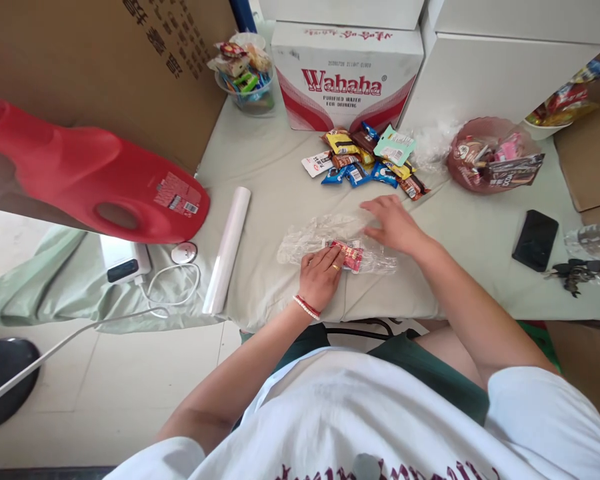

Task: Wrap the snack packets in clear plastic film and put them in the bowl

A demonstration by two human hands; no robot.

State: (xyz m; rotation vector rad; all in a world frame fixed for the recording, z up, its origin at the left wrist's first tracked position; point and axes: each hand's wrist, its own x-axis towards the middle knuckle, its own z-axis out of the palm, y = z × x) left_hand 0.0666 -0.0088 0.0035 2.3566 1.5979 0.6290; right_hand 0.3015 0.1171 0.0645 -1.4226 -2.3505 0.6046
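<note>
My left hand rests on a clear plastic bag lying on the cloth-covered table, fingers curled onto a red snack packet inside it. My right hand lies flat on the bag's right part, fingers stretched out toward the left. A pile of small snack packets sits just beyond both hands.
A white roll lies left of the bag, beside a red jug, a power bank and cable. A Wahaha box, a pink bag of snacks, a bowl of snacks, a phone and keys surround the area.
</note>
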